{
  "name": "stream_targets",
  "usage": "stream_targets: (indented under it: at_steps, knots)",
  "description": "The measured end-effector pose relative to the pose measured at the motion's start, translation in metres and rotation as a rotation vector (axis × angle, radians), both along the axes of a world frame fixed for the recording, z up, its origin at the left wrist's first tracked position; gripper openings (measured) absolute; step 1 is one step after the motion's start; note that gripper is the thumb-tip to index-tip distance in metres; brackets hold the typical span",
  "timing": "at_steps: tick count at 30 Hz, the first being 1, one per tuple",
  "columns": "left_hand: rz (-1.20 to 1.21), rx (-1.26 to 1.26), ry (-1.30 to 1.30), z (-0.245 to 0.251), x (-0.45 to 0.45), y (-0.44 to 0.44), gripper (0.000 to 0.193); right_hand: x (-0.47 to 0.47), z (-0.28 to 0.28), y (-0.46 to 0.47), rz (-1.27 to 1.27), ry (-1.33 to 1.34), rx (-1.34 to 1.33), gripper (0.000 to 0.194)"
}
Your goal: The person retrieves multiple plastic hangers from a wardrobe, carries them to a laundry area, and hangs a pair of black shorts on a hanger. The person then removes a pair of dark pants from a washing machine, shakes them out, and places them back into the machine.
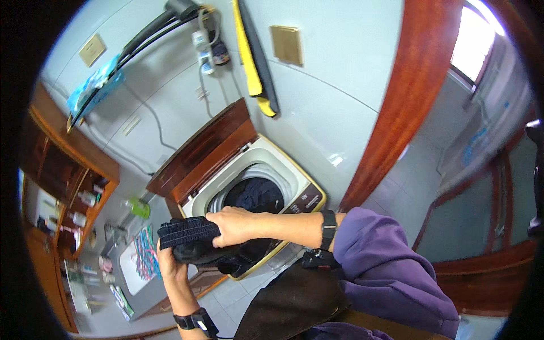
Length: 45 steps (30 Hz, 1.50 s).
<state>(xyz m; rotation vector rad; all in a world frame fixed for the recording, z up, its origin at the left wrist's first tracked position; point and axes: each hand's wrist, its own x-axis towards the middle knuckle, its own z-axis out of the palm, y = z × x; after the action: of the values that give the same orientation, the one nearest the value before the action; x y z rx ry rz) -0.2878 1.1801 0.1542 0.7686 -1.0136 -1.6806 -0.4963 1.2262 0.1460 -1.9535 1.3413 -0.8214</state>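
Note:
Both my hands hold a dark garment (189, 233) by its gathered, stitched waistband, stretched between them. My left hand (171, 263) grips the band's left end from below, its fingers partly hidden by the cloth. At the right end, my right hand (233, 225) is closed on the band. The rest of the garment hangs down in dark folds over the near edge of a top-loading washing machine (297, 176). The machine's brown lid (204, 148) stands raised, and more dark clothes (255, 193) lie in its drum.
To the left is a sink counter (146, 304) with coloured hangers (145, 253), cups and a toothpaste tube (121, 302). A wooden cabinet (106, 182) hangs beyond it. A yellow and grey cloth (255, 63) hangs on the tiled wall. On the right stands a wooden door frame (399, 106).

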Motion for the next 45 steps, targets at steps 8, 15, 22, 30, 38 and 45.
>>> stream_targets:
  at_steps: [8,15,22,30,38,45]
  knots:
    - [0.045,-0.602,-0.876,-0.007,-0.066,0.024,0.061,-0.026,0.034,-0.021,-0.261,-0.508,0.001,0.017]
    - [0.045,-0.374,-0.53,-0.018,-0.045,-0.014,0.035,-0.018,-0.015,0.007,-0.151,-0.07,0.048,0.046]
    - [-0.235,0.081,-0.142,-0.023,-0.06,0.032,0.048,-0.038,-0.021,-0.041,-0.269,-0.32,-0.211,0.033]
    - [0.397,-0.801,-1.332,-0.012,-0.022,-0.006,0.048,0.002,-0.005,-0.016,0.127,-0.904,0.598,0.033]
    - [0.066,0.02,-0.213,-0.023,-0.03,0.007,0.043,-0.006,-0.026,-0.047,-0.015,0.073,0.012,0.036]
    - [-0.103,-0.318,-0.721,-0.025,-0.047,0.033,0.062,-0.008,-0.007,-0.052,-0.027,-0.738,0.301,0.027]
